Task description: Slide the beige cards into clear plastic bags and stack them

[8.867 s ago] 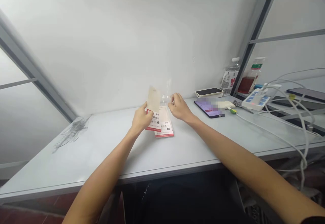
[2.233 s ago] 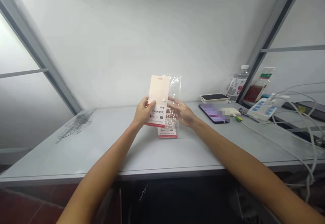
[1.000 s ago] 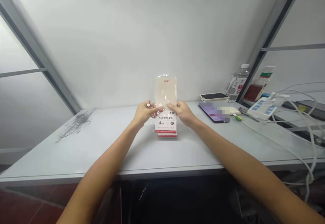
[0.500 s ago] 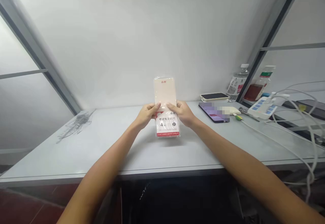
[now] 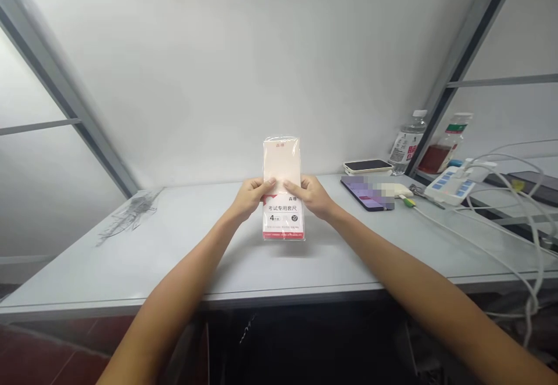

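Note:
A ruler set package (image 5: pixel 282 216) in clear plastic is held upright above the table, its printed face toward me. The upper part is plain pale pink; the lower part is white with red and black print and a red strip along the bottom. My left hand (image 5: pixel 253 198) grips its left edge, thumb on the front. On the right edge my right hand (image 5: pixel 314 196) does the same, its thumb also on the front. The other fingers are mostly hidden behind the package.
On the white table (image 5: pixel 183 257), a phone with a lit screen (image 5: pixel 366 194) lies to the right, with another phone (image 5: pixel 368 167) behind it. Two bottles (image 5: pixel 407 146) stand farther back. A power strip (image 5: pixel 451 186) and white cables (image 5: pixel 471 236) spread along the right side. Dark scribbles (image 5: pixel 131 216) mark the left.
The package has straightened from a slight tilt and dropped a little, so its print reads more clearly. Both hands keep their hold.

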`<state>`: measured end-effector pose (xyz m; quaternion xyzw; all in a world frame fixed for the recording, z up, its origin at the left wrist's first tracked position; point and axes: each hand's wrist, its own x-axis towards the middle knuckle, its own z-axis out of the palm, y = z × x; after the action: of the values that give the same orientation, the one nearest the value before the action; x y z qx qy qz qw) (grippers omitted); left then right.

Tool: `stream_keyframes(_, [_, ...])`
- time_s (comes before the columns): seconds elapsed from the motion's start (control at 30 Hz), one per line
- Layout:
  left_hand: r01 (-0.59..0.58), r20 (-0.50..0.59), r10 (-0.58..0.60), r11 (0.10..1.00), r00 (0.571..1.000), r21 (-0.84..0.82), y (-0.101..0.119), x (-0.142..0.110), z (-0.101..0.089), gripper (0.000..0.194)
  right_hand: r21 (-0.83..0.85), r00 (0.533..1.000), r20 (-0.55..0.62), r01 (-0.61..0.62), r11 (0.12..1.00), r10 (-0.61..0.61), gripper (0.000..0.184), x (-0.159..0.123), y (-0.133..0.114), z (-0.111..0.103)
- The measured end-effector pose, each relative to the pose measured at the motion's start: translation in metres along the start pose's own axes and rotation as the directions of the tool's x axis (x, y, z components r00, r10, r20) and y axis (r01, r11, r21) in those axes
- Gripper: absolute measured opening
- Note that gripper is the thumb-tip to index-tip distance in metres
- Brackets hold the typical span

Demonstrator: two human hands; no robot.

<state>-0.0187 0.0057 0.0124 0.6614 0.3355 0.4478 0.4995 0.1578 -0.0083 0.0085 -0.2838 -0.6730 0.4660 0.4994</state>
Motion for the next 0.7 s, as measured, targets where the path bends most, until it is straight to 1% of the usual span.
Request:
stream_keyframes(0.23, [0.016,-0.057,-0.012,0.997,0.998,0.073,0.0039,-0.0018,0.0049,0.039,-0.030,1.000,0.010,0.004,1.000,-0.004,0.037,0.0005,0.0038,-0.0009])
stream_keyframes(0.37, [0.040,-0.070,-0.036,0.997,0.997,0.062,0.0050,-0.0025,0.0071,0.040,-0.038,1.000,0.011,-0.009,0.999,0.009,0.037,0.0007,0.0045,-0.0009])
stream_keyframes(0.43, [0.034,-0.069,-0.030,0.998,0.997,0.055,0.0043,-0.0024,0.0078,0.040,-0.039,1.000,0.008,-0.006,0.999,0.006,0.037,0.0010,0.0044,-0.0009])
stream_keyframes(0.5, [0.018,-0.093,-0.012,0.997,0.996,0.069,0.0031,-0.0021,0.0083,0.040,-0.048,1.000,-0.008,-0.010,0.999,0.009,0.035,0.0020,0.0045,-0.0012])
stream_keyframes(0.6, [0.021,-0.155,-0.001,0.991,0.988,0.131,0.0010,-0.0013,0.0084,0.043,-0.076,0.997,-0.056,-0.055,0.996,0.051,0.030,0.0050,0.0053,-0.0027])
stream_keyframes(0.7, [0.080,-0.176,-0.045,0.977,0.983,0.200,-0.0020,-0.0004,0.0068,0.047,-0.113,0.985,-0.076,-0.162,0.980,0.154,0.027,0.0078,0.0074,-0.0051])
